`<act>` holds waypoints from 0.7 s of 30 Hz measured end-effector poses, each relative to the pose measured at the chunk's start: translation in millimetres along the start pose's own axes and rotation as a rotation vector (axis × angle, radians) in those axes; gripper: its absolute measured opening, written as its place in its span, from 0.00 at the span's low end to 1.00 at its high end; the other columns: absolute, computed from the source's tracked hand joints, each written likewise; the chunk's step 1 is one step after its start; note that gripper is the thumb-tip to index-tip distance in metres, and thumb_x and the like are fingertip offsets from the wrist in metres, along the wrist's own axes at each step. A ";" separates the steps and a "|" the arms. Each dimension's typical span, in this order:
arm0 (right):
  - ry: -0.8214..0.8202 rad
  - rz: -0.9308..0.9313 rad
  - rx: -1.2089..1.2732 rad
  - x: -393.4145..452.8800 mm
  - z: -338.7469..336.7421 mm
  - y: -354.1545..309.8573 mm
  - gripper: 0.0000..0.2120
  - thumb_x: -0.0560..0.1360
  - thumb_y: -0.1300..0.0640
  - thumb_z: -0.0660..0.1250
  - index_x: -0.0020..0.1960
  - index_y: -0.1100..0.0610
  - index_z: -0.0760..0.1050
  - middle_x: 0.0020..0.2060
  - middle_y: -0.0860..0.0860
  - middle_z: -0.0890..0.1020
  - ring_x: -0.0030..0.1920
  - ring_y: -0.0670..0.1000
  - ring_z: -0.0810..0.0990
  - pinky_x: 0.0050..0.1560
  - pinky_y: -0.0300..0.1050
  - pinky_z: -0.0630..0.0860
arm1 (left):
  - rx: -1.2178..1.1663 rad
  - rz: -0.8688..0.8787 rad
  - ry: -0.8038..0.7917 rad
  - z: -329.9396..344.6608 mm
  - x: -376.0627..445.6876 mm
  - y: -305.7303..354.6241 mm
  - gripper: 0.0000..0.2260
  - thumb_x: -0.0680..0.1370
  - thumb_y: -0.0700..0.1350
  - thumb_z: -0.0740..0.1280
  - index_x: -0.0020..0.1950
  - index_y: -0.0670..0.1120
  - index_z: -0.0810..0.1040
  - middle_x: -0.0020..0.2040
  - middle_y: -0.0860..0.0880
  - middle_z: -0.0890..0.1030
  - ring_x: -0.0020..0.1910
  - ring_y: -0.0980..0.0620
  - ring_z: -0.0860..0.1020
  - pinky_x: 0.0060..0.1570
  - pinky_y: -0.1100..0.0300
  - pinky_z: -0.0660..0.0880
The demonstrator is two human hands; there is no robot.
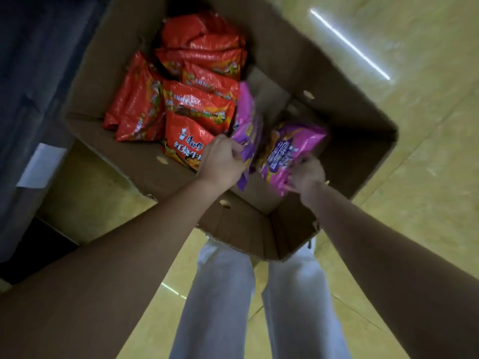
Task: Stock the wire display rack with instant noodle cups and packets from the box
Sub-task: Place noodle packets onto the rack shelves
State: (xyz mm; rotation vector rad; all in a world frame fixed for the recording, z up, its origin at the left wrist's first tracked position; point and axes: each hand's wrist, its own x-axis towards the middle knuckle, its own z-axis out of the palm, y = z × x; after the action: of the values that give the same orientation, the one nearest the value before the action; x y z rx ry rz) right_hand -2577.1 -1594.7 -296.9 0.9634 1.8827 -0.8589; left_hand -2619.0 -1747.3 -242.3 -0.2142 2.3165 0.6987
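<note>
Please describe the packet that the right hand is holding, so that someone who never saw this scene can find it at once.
Look into the large open brown cardboard box on the floor. Its left side is full of red noodle packets; the right side is nearly bare. There the right hand grips a purple plastic noodle packet by its lower edge, printed face up, unlike the other purple packet, seen edge-on in the left hand.

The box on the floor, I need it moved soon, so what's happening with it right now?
A person is standing over the open cardboard box, reaching in with both hands. The left hand grips one purple noodle packet and the right hand grips another purple packet, both partly lifted out. A pile of red packets remains in the box. No rack or cups are in view.
</note>
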 end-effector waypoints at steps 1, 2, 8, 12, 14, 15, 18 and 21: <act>0.020 0.053 0.191 -15.0 -9.3 -9.8 0.16 0.80 0.55 0.57 0.67 0.56 0.69 0.63 0.56 0.75 0.63 0.56 0.75 0.57 0.43 0.74 | -0.009 -0.026 0.002 -8.0 -8.0 8.2 0.11 0.78 0.38 0.61 0.57 0.41 0.81 0.60 0.44 0.78 0.62 0.47 0.74 0.60 0.62 0.65; 0.025 -0.001 0.140 -31.4 -15.9 -17.9 0.16 0.80 0.58 0.57 0.67 0.58 0.69 0.61 0.58 0.76 0.60 0.57 0.76 0.56 0.45 0.75 | -0.007 -0.040 0.002 -16.4 -18.0 17.1 0.11 0.78 0.38 0.61 0.55 0.41 0.82 0.59 0.44 0.79 0.61 0.46 0.75 0.59 0.60 0.65; -0.017 -0.287 -0.201 -147.6 -90.7 -59.7 0.13 0.79 0.61 0.53 0.63 0.57 0.67 0.56 0.62 0.78 0.56 0.62 0.78 0.52 0.48 0.73 | 0.057 -0.021 -0.004 -93.1 -99.6 76.4 0.09 0.74 0.36 0.64 0.46 0.43 0.84 0.50 0.44 0.84 0.54 0.44 0.78 0.52 0.58 0.69; -0.050 -0.498 -0.290 -243.4 -145.6 -96.2 0.18 0.78 0.64 0.54 0.68 0.61 0.62 0.57 0.66 0.78 0.58 0.65 0.77 0.53 0.50 0.71 | 0.017 -0.084 0.030 -159.1 -164.9 121.7 0.13 0.73 0.36 0.64 0.50 0.48 0.84 0.53 0.49 0.83 0.56 0.49 0.78 0.53 0.62 0.71; -0.049 -0.582 -0.327 -295.6 -169.4 -115.7 0.18 0.78 0.65 0.54 0.67 0.64 0.60 0.55 0.67 0.78 0.56 0.65 0.77 0.50 0.51 0.70 | -0.047 -0.093 0.079 -189.4 -200.5 147.3 0.13 0.72 0.35 0.63 0.48 0.48 0.83 0.51 0.49 0.83 0.54 0.49 0.79 0.51 0.62 0.71; -0.044 -0.620 -0.343 -321.9 -180.7 -124.1 0.19 0.77 0.64 0.55 0.67 0.64 0.59 0.55 0.67 0.78 0.56 0.65 0.77 0.50 0.52 0.70 | -0.086 -0.094 0.104 -203.8 -219.4 160.5 0.13 0.72 0.34 0.63 0.47 0.48 0.83 0.50 0.48 0.83 0.52 0.49 0.79 0.49 0.63 0.71; 0.008 -0.713 -0.294 -389.9 -207.9 -143.5 0.23 0.77 0.62 0.56 0.70 0.65 0.56 0.55 0.66 0.77 0.55 0.65 0.76 0.51 0.53 0.70 | -0.168 -0.068 0.145 -244.6 -270.2 198.7 0.13 0.71 0.34 0.62 0.46 0.47 0.82 0.45 0.46 0.84 0.47 0.47 0.81 0.44 0.62 0.71; 0.024 -0.733 -0.267 -445.8 -232.2 -159.3 0.17 0.79 0.60 0.55 0.66 0.63 0.61 0.54 0.64 0.77 0.52 0.62 0.77 0.49 0.52 0.70 | -0.238 -0.057 0.242 -283.3 -315.5 227.2 0.12 0.73 0.35 0.62 0.46 0.48 0.82 0.46 0.46 0.83 0.48 0.47 0.80 0.48 0.60 0.74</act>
State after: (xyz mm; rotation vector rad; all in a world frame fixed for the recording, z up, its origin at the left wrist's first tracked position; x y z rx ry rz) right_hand -2638.3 -1606.0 226.7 0.0976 2.3316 -0.9615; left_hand -2624.9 -1721.8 238.1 -0.4961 2.4391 0.9658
